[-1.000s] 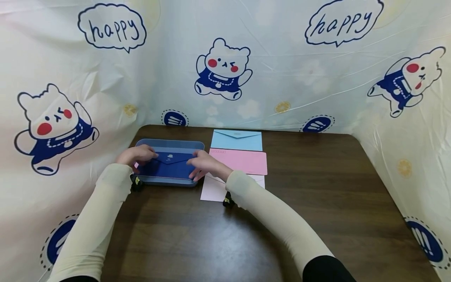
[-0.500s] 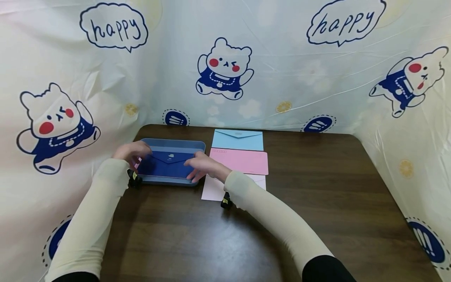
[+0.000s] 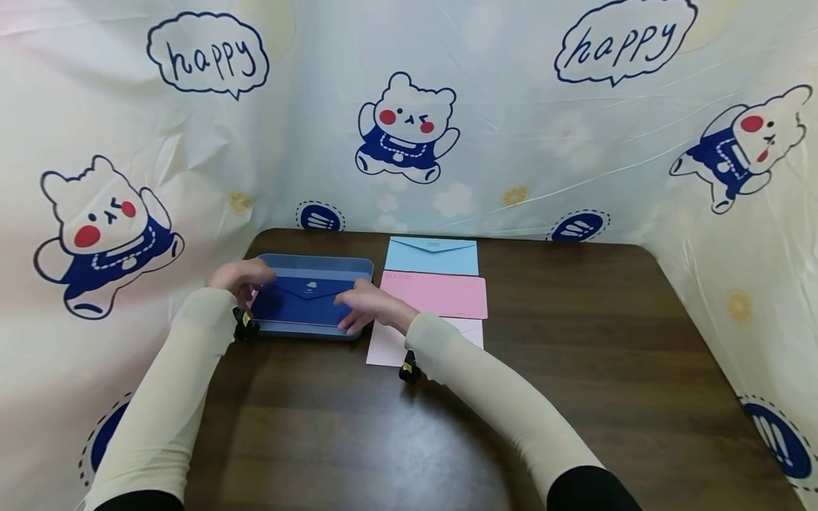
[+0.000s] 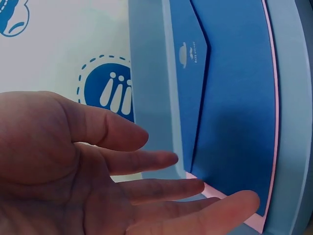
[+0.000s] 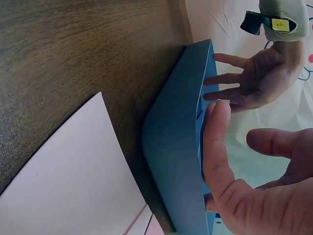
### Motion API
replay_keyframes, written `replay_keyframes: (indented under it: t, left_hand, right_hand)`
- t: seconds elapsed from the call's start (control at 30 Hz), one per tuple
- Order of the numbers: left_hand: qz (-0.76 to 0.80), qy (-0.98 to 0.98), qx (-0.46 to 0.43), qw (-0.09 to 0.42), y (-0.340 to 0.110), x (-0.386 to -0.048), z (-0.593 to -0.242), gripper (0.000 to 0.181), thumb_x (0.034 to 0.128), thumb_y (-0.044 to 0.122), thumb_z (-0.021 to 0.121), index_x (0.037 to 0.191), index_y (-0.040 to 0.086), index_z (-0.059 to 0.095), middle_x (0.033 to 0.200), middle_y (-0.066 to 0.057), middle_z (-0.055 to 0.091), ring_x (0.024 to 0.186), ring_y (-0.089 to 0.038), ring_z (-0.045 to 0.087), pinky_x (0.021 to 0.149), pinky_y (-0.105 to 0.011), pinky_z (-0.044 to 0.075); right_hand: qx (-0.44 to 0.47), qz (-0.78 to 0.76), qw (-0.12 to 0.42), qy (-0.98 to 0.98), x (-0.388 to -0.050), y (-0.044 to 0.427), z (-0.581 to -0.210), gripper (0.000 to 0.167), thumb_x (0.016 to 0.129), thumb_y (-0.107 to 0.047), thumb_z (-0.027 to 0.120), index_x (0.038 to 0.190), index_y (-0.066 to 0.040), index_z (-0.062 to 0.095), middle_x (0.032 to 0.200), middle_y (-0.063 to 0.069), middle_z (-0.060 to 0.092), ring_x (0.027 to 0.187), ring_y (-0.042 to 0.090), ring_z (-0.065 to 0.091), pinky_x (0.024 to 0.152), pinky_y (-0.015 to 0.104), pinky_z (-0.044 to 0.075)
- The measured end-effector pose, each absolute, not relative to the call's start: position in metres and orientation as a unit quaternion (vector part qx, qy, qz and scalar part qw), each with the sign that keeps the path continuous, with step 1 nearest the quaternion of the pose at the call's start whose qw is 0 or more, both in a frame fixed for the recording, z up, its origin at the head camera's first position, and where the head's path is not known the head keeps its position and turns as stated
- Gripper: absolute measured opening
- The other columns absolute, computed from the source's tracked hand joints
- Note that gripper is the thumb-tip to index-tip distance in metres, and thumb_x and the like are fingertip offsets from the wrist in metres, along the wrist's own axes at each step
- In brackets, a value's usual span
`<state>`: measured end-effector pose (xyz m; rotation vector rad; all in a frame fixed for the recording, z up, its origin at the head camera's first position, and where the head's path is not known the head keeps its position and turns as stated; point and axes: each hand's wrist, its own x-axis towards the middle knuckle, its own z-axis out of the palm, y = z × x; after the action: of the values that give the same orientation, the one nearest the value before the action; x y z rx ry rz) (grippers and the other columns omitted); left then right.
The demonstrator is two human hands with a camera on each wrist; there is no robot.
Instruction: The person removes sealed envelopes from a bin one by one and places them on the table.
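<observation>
A dark blue envelope (image 3: 303, 306) with a pointed flap lies in the blue tray (image 3: 319, 262) at the table's left. Pink edging shows beneath it in the left wrist view. My left hand (image 3: 239, 275) is over the tray's left end, its fingers extended and apart near the envelope's corner; nothing is gripped. At the other end, my right hand (image 3: 373, 306) hovers over the tray's right rim. Its thumb and index finger stand apart in the right wrist view, with nothing between them. Whether any fingertip touches the envelope, I cannot tell.
Right of the tray lie a light blue envelope (image 3: 434, 257), a pink envelope (image 3: 437, 294) and a pale pink envelope (image 3: 385, 346), partly under my right wrist. They rest on a dark wooden table (image 3: 562, 341). A printed cloth (image 3: 511, 128) hangs behind and at both sides.
My left hand has drawn back left from the dark blue envelope's upper left edge. My right hand has shifted slightly left. The dark blue envelope stays in the tray.
</observation>
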<state>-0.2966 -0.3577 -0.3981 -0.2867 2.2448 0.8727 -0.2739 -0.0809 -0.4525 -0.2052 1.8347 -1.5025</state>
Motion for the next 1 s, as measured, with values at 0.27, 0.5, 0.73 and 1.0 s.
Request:
replay_keyframes:
  t: [0.27, 0.5, 0.73, 1.0]
  left_hand:
    - [0.342, 0.863, -0.115, 0.353, -0.3611, -0.2971, -0.4046, 0.074, 0.0996, 0.013, 0.032, 0.157, -0.017, -0.005, 0.139, -0.054, 0.024, 0.109, -0.060, 0.052, 0.074, -0.051, 0.063]
    - [0.313, 0.875, -0.105, 0.353, -0.3614, -0.2986, -0.4037, 0.066, 0.1016, 0.016, 0.033, 0.154, -0.016, 0.007, 0.123, -0.041, 0.035, 0.077, -0.036, 0.059, 0.070, -0.046, 0.063]
    - [0.277, 0.892, -0.083, 0.349, -0.3628, -0.3011, -0.4029, 0.062, 0.1016, 0.018, 0.035, 0.146, -0.021, 0.018, 0.123, -0.044, 0.041, 0.088, -0.042, 0.063, 0.072, -0.044, 0.062]
    - [0.333, 0.863, -0.120, 0.361, -0.3591, -0.2995, -0.4052, 0.071, 0.1043, 0.015, 0.034, 0.156, -0.017, -0.003, 0.144, -0.052, 0.022, 0.126, -0.065, 0.043, 0.082, -0.054, 0.061]
  right_hand:
    - [-0.082, -0.583, 0.374, 0.716, -0.2714, -0.0845, -0.4536, 0.066, 0.108, -0.015, 0.057, 0.158, 0.008, 0.019, 0.153, 0.027, 0.040, 0.081, 0.029, 0.076, 0.083, 0.048, 0.061]
    - [-0.089, -0.581, 0.363, 0.723, -0.2724, -0.0824, -0.4532, 0.061, 0.108, -0.014, 0.056, 0.155, 0.008, 0.025, 0.150, 0.027, 0.043, 0.081, 0.030, 0.076, 0.076, 0.043, 0.063]
    - [-0.089, -0.589, 0.363, 0.717, -0.2749, -0.0818, -0.4548, 0.060, 0.108, -0.014, 0.057, 0.154, 0.008, 0.026, 0.148, 0.027, 0.045, 0.080, 0.029, 0.076, 0.070, 0.039, 0.062]
    - [-0.085, -0.594, 0.363, 0.712, -0.2756, -0.0813, -0.4569, 0.064, 0.108, -0.015, 0.057, 0.158, 0.007, 0.022, 0.150, 0.028, 0.044, 0.080, 0.029, 0.076, 0.072, 0.041, 0.063]
